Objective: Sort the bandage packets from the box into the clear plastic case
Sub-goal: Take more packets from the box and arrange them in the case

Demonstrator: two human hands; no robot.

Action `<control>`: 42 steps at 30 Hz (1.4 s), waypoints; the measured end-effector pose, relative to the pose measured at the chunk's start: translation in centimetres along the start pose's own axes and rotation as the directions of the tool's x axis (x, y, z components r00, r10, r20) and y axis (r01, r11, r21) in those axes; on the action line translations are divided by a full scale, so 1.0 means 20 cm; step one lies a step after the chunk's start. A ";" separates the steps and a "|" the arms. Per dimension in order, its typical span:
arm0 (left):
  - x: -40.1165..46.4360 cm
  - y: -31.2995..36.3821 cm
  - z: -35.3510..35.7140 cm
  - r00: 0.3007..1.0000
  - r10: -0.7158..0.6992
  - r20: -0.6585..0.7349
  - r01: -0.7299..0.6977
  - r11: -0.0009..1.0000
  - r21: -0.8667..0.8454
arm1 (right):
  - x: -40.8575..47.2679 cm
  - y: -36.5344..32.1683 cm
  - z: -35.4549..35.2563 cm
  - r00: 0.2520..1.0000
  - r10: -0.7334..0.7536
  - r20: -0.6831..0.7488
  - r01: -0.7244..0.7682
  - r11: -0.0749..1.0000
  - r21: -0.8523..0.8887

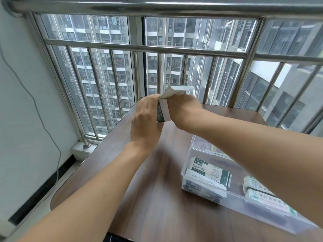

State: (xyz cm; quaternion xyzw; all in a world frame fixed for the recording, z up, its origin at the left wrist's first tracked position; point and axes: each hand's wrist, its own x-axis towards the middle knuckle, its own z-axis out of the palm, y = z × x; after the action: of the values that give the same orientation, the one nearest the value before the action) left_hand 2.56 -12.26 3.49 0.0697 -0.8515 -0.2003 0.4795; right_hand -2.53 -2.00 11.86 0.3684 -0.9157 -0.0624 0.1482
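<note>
both hands up: left hand (146, 117) clamps the box (161, 111) steady so right hand (181, 110) can pinch packets (176, 91) out.

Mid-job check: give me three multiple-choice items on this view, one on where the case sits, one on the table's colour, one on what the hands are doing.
1. The clear plastic case lies:
A. on the table under the right forearm
B. on the floor
C. on the window rail

2. The table is:
A. white
B. dark brown
C. green

3. The box is:
A. lying in the case
B. flat on the table
C. held up by both hands

Answers: 1 A, the forearm crosses above it; 2 B, dark wood grain shows; 3 C, left hand and right hand grip it above the table.
</note>
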 end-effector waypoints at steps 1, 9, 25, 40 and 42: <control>0.00 0.00 0.01 1.000 0.003 -0.004 -0.003 1.000 0.009 | 0.00 0.00 0.00 1.000 0.015 0.018 -0.015 1.000 0.000; -0.01 -0.06 0.01 0.994 -0.109 0.005 0.108 0.985 -0.133 | 0.03 0.10 0.03 0.993 0.110 -0.051 -0.091 0.953 0.290; -0.07 -0.12 0.07 0.898 -0.433 0.077 0.424 0.804 -0.416 | -0.25 0.25 -0.08 0.978 0.176 0.113 -0.179 0.423 0.888; -0.13 -0.03 0.00 0.751 -0.564 0.342 0.658 0.675 -0.332 | -0.56 0.49 0.12 0.853 -0.303 0.425 -0.520 -0.568 0.638; -0.12 0.09 -0.12 0.820 -0.551 0.153 0.551 0.690 -0.469 | -0.58 0.51 0.13 0.858 -0.361 0.365 -0.513 -0.585 0.628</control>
State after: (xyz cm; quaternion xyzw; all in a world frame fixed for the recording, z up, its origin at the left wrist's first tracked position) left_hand 6.04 -10.55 3.36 0.1970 -0.7108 -0.5451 0.3985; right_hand -2.06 13.40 8.96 0.1655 -0.4791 0.7099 -0.4890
